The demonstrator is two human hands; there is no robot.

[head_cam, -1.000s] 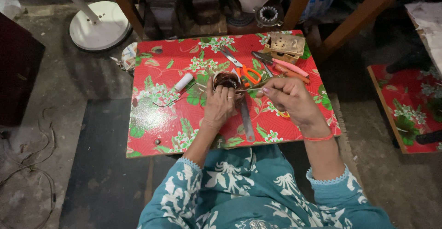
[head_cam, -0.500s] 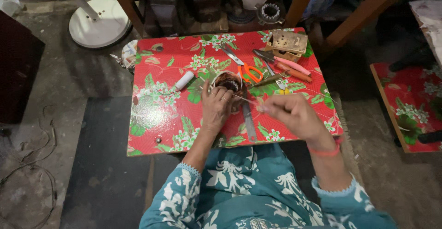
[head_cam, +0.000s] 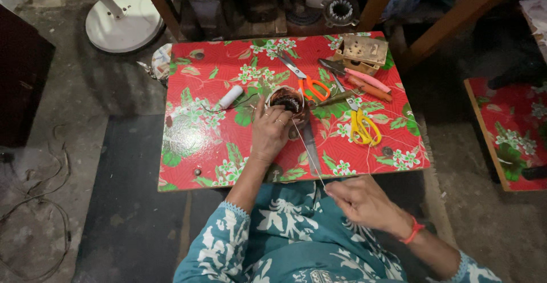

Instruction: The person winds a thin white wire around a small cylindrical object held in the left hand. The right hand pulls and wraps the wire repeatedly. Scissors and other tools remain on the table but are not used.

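A: The right hand (head_cam: 364, 203) has come back off the table since half a second ago. It was up beside the coil, and now it sits low, near the person's lap, off the near edge of the table (head_cam: 188, 169).

B: And it brought the thread (head_cam: 307, 152) along. The fingers are pinched shut on the end of it, and the strand runs taut up to the coil (head_cam: 288, 102).

A: The left hand (head_cam: 269, 132) hasn't budged. It's on the table, fingertips pressed to the near side of that round dark coil, pinning it rather than wrapping it.

B: So the line is the thing: it slants from the coil, up and slightly left, down to the right hand, crossing the table edge, alongside a flat grey tool (head_cam: 310, 146).

A: The left hand is the nearer one to the coil, touching it. The right is well apart, joined only by thread.

B: Yellow scissors (head_cam: 363, 126) and orange scissors (head_cam: 310, 83) lie to the right of the coil, a white spool (head_cam: 231, 97) to its left, all untouched.
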